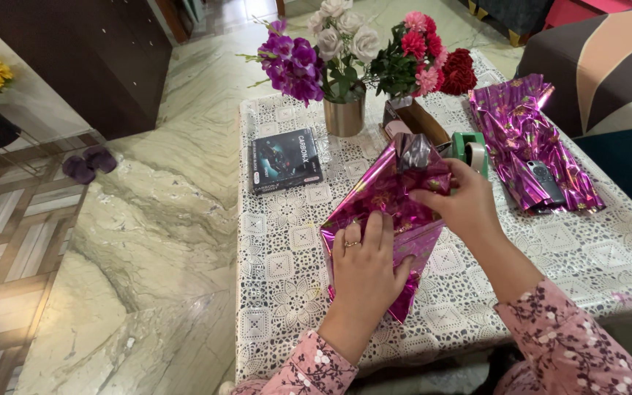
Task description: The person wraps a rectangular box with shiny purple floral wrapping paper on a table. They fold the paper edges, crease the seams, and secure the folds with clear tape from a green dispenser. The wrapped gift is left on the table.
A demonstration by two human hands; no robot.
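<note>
Parcel [389, 212] in magenta foil, mid-worktop [287, 292] | left hand [363, 267] flat on it, grip open | right hand [459, 201] pinches foil fold at 2 o'clock | tape dispenser [471, 150] just beyond

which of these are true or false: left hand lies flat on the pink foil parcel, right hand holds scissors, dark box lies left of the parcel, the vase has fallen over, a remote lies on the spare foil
1. The left hand lies flat on the pink foil parcel. True.
2. The right hand holds scissors. False: it pinches the folded foil at the parcel's upper end.
3. The dark box lies left of the parcel. True.
4. The metal vase has fallen over. False: it stands upright with flowers in it.
5. A remote lies on the spare foil. True.
</note>
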